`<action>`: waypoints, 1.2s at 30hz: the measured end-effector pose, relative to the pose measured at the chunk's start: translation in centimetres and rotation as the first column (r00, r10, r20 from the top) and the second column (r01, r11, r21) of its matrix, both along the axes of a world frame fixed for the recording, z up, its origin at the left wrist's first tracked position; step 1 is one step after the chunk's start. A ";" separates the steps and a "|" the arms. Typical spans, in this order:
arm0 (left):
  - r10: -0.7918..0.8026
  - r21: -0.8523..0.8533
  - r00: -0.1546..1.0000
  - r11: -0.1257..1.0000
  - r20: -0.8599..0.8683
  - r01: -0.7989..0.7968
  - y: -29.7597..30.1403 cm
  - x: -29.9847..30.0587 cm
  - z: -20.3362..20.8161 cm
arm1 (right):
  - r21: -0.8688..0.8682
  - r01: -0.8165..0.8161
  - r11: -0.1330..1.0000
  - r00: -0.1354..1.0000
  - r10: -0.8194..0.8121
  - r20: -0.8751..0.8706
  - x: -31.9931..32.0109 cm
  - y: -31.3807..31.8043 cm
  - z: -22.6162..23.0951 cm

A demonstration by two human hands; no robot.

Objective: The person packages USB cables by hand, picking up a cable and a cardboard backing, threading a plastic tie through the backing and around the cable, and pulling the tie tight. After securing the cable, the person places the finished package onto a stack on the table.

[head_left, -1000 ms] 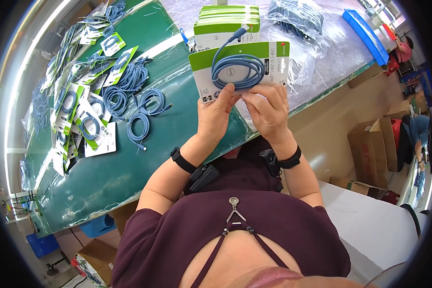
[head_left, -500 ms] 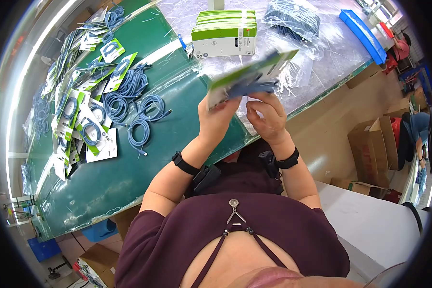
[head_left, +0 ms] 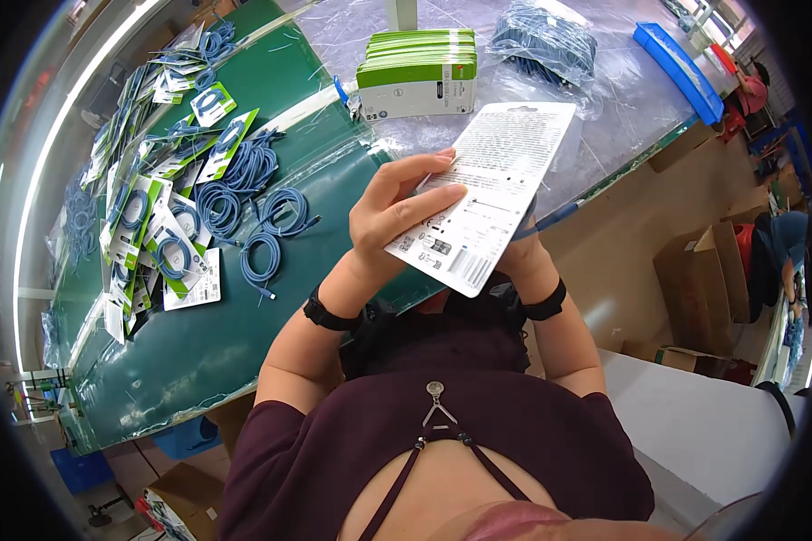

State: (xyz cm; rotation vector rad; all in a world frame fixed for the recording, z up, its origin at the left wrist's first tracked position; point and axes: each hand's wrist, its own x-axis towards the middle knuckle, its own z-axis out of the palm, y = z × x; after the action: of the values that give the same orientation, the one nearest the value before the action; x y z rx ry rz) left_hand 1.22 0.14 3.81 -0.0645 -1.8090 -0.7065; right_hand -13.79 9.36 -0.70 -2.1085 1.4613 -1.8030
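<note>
My left hand [head_left: 392, 212] grips a white packaging card [head_left: 505, 171] by its left edge, with the fingers lying across its printed back. The card is tilted, its hang hole at the far end. Behind its right edge is my right hand [head_left: 521, 256]; its fingers are hidden by the card. A piece of blue cable [head_left: 555, 217] sticks out past that edge, beside the right hand. What lies on the card's other face cannot be seen.
A stack of green-and-white cards [head_left: 415, 95] stands on the table beyond my hands. Bagged blue cables [head_left: 546, 45] lie to its right, near a blue tray [head_left: 677, 72]. At left, coiled cables [head_left: 262, 255] lie beside a heap of carded cables [head_left: 176, 248]. Cardboard boxes [head_left: 699, 288] stand on the floor.
The card has turned over and come nearer, so its printed back now faces up. My left hand's fingers now lie over it, and my right hand has dropped behind it.
</note>
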 end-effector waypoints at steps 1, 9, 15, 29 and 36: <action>-0.007 -0.032 1.000 0.999 0.013 0.007 -0.1 0.1 0.3 | 0.012 -0.005 1.000 1.000 0.005 -0.004 -0.4 0.1 0.1; -0.018 -0.167 0.995 0.985 0.100 0.035 -0.7 0.6 1.9 | 0.103 -0.040 0.994 0.998 0.044 -0.037 -1.1 -1.7 1.1; 0.013 -0.262 0.989 0.965 0.150 0.027 -1.4 0.8 2.6 | 0.169 -0.060 0.984 0.996 0.071 -0.058 -1.0 -0.9 1.7; 0.074 -0.209 0.988 0.977 0.139 -0.043 -1.4 0.4 2.3 | -0.064 0.110 0.992 0.974 -0.120 -0.193 1.0 1.4 2.7; -0.019 0.736 0.998 0.676 0.057 -0.029 0.7 -1.2 -1.1 | 0.091 0.209 0.974 0.938 -0.226 0.263 3.0 -0.2 5.3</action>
State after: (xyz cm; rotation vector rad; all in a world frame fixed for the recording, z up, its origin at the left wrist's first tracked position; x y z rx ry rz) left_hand 0.04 0.87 2.73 0.5144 -1.4465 -1.4076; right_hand -10.74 9.21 4.65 -1.6438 1.7024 -1.9924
